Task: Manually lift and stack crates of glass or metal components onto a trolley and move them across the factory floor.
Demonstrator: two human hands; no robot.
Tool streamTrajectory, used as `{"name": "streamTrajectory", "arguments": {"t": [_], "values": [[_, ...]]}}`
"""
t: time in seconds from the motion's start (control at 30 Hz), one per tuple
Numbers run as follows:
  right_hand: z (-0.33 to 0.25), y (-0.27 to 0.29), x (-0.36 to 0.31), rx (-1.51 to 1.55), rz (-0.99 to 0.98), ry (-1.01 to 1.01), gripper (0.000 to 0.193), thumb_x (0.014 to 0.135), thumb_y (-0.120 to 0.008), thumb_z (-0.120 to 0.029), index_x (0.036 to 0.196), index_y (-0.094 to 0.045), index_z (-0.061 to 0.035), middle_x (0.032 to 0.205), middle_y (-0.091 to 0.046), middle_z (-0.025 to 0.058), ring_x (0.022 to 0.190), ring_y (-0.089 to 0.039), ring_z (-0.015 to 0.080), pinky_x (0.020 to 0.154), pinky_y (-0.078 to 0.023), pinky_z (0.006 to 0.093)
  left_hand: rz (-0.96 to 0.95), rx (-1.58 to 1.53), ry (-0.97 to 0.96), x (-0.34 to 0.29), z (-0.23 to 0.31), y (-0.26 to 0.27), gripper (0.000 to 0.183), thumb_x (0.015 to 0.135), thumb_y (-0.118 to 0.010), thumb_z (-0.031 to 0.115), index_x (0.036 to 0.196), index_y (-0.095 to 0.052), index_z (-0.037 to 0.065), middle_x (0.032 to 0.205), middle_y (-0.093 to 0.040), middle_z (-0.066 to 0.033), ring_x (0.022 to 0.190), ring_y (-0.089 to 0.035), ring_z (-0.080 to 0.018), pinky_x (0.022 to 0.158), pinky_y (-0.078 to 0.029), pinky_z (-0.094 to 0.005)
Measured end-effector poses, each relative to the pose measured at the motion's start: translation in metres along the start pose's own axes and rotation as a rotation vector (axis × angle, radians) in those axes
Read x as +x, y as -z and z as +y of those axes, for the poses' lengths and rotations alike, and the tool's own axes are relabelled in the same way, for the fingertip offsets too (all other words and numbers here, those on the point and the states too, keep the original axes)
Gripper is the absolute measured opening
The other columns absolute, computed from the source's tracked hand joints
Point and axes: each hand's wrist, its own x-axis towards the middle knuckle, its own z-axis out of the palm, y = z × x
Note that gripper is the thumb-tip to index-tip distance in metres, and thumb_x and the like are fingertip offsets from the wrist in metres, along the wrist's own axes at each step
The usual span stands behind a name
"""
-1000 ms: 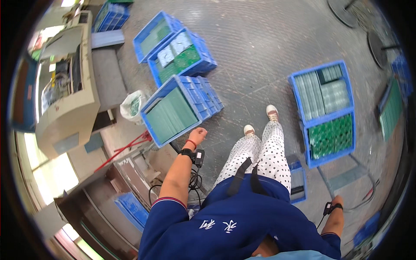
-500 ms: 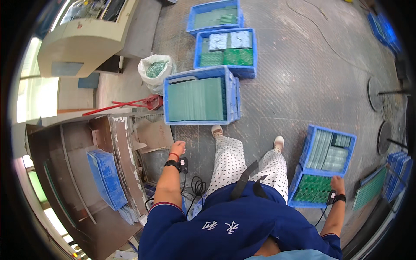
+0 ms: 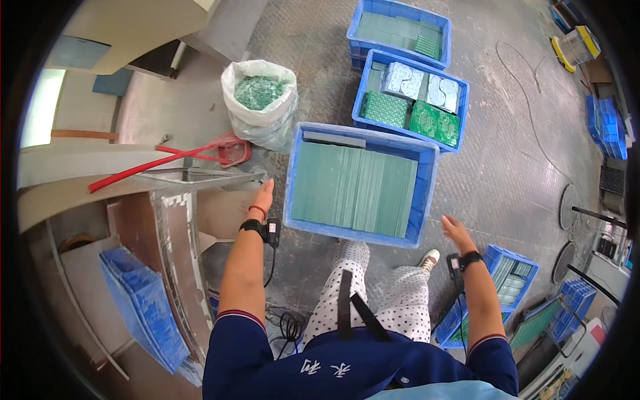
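A blue plastic crate stands in front of me, tightly filled with thin green boards set on edge. My left hand is held just outside the crate's left side, fingers stretched and holding nothing. Off its right side my right hand reaches forward with the fingers extended, also holding nothing; a gap shows between it and the crate. A black strap with a small device sits on each wrist.
Behind are a crate with green boards and silvery packs and another crate. A white sack of green scraps and a red-handled tool lie left. Stacked crates stand right; a cable lies near my legs.
My view has come closer to the board-filled crate. The right hand has swung from the right-hand crates toward it, and the left hand has moved forward beside it, its fingers now straightened.
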Motion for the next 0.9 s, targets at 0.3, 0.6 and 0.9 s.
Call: {"name": "streamTrajectory", "arguments": {"t": [0.3,0.6,0.9], "values": [[-0.035,-0.056,0.092,0.180,0.229,-0.108,0.071,0.073,-0.059,-0.050,0.115,-0.044,0.0059,0.102,-0.054,0.0157,0.086,-0.053,0.0215,0.072,-0.043,0.0296,-0.157,-0.106,0.009,0.096,0.018,-0.068,0.071,0.085,-0.026,0.056,0.117,-0.045,-0.005,0.121,-0.045,-0.0227,0.117,-0.038,-0.0310,0.097,-0.028,-0.0340],[-0.006,-0.076,0.099,0.255,0.434,-0.042,0.045,0.068,-0.056,-0.021,0.103,-0.053,0.0072,0.094,-0.060,0.0183,0.086,-0.058,0.0246,0.077,-0.043,0.0318,-0.209,-0.200,0.100,0.114,0.003,-0.091,0.082,0.081,-0.028,0.063,0.120,-0.041,-0.008,0.121,-0.044,-0.0228,0.113,-0.042,-0.0301,0.093,-0.032,-0.0340],[0.021,-0.123,0.013,0.476,0.453,-0.057,0.041,0.066,-0.056,-0.015,0.101,-0.052,0.0075,0.089,-0.060,0.0179,0.082,-0.058,0.0248,0.074,-0.044,0.0315,-0.183,-0.074,0.125,0.112,-0.006,-0.079,0.082,0.082,-0.027,0.064,0.116,-0.045,-0.008,0.113,-0.051,-0.0195,0.104,-0.048,-0.0277,0.088,-0.036,-0.0325]]}}
